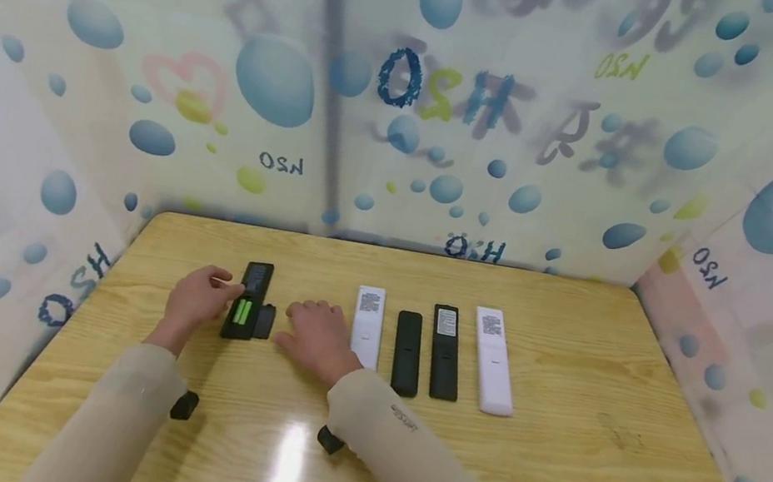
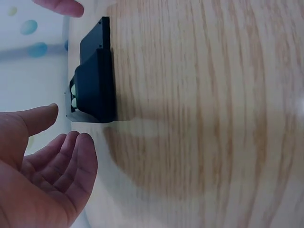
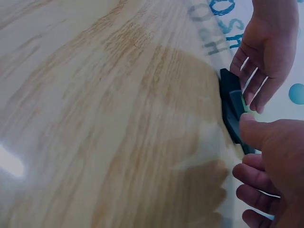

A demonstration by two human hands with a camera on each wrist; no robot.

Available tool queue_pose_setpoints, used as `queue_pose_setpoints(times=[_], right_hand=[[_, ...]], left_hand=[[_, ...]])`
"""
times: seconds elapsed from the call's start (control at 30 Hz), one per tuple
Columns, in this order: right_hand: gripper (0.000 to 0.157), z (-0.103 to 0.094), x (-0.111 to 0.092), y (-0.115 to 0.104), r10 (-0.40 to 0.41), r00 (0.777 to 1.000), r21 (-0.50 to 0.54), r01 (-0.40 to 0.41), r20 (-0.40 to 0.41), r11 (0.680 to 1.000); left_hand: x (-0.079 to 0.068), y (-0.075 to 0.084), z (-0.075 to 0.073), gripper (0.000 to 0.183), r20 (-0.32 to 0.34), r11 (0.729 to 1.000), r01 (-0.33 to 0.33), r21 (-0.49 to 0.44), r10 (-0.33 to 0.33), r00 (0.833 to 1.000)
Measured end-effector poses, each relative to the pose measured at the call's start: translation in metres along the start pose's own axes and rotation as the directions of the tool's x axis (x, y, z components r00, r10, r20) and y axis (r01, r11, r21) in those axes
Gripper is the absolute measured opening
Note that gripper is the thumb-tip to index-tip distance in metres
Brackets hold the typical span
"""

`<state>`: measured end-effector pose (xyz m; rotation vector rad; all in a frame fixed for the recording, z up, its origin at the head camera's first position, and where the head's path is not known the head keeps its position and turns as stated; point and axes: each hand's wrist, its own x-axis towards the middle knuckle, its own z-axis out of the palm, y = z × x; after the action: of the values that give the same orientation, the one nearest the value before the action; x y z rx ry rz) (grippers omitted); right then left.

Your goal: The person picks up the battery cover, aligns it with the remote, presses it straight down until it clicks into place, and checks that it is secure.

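A black remote control (image 1: 259, 278) lies face down at the left of the table, its battery compartment uncovered. Two green batteries (image 1: 242, 312) sit side by side in it. Against its right side lies the black battery cover (image 1: 264, 322). My left hand (image 1: 199, 297) is at the remote's left edge, thumb towards the batteries; in the left wrist view its loosely bent fingers hold nothing. My right hand (image 1: 318, 336) hovers right of the cover with fingers spread and relaxed, holding nothing. In the right wrist view the remote (image 3: 230, 102) appears between both hands.
Right of my right hand, a white remote (image 1: 368, 322), a short black remote (image 1: 406, 354), a longer black remote (image 1: 444, 364) and another white remote (image 1: 495, 368) lie in a row, backs up. Patterned curtains (image 1: 445, 158) surround the wooden table (image 1: 562, 471).
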<state>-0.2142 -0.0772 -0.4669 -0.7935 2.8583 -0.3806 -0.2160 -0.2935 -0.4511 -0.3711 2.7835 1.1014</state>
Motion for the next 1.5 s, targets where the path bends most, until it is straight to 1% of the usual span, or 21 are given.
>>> queue_pose_setpoints(times=[0.13, 0.27, 0.37, 0.6, 0.7, 0.83, 1.03, 1.13, 1.3, 1.37, 1.5], right_hand=[[0.049, 0.004, 0.006, -0.004, 0.034, 0.999, 0.019, -0.033, -0.025, 0.999], [0.051, 0.01, 0.013, -0.007, 0.045, 0.998, -0.013, -0.046, -0.039, 0.999], [0.053, 0.012, 0.018, -0.009, 0.047, 0.998, -0.043, -0.049, -0.04, 0.998], [0.057, 0.015, 0.025, -0.011, 0.064, 0.997, -0.091, -0.068, -0.047, 0.994], [0.058, 0.016, 0.027, -0.012, 0.069, 0.997, -0.111, -0.074, -0.045, 0.991], [0.059, 0.016, 0.028, -0.014, 0.053, 0.998, -0.13, -0.058, -0.037, 0.99], [0.052, 0.014, 0.029, -0.016, 0.036, 0.999, -0.082, -0.037, -0.01, 0.996], [0.051, 0.012, 0.03, -0.016, 0.041, 0.999, -0.059, -0.04, 0.006, 0.997], [0.049, 0.01, 0.031, -0.018, 0.042, 0.999, -0.014, -0.042, 0.018, 0.999], [0.047, 0.008, 0.031, -0.018, 0.04, 0.999, 0.008, -0.04, 0.017, 0.999], [0.045, 0.005, 0.029, -0.018, 0.033, 0.999, 0.056, -0.035, 0.032, 0.998]], left_hand=[[0.003, -0.004, 0.001, 0.055, 0.009, 1.0, 0.009, -0.002, -0.009, 1.0], [0.005, -0.006, 0.002, 0.056, 0.011, 1.0, 0.01, 0.007, -0.01, 1.0], [0.007, -0.004, 0.004, 0.057, 0.012, 1.0, 0.018, 0.012, -0.018, 1.0], [0.012, 0.004, 0.01, 0.064, 0.007, 0.997, 0.062, 0.038, -0.063, 0.998], [0.012, 0.006, 0.012, 0.066, 0.011, 0.996, 0.066, 0.053, -0.067, 0.998], [0.012, 0.007, 0.015, 0.065, 0.001, 0.994, 0.072, 0.085, -0.073, 0.997], [0.012, 0.013, 0.017, 0.061, -0.024, 0.988, 0.114, 0.105, -0.112, 0.993], [0.01, 0.017, 0.017, 0.06, -0.027, 0.986, 0.143, 0.091, -0.141, 0.99], [0.009, 0.022, 0.017, 0.058, -0.04, 0.978, 0.183, 0.102, -0.179, 0.983], [0.009, 0.024, 0.018, 0.058, -0.047, 0.976, 0.191, 0.106, -0.187, 0.981], [0.01, 0.026, 0.019, 0.057, -0.051, 0.978, 0.191, 0.082, -0.187, 0.981]])
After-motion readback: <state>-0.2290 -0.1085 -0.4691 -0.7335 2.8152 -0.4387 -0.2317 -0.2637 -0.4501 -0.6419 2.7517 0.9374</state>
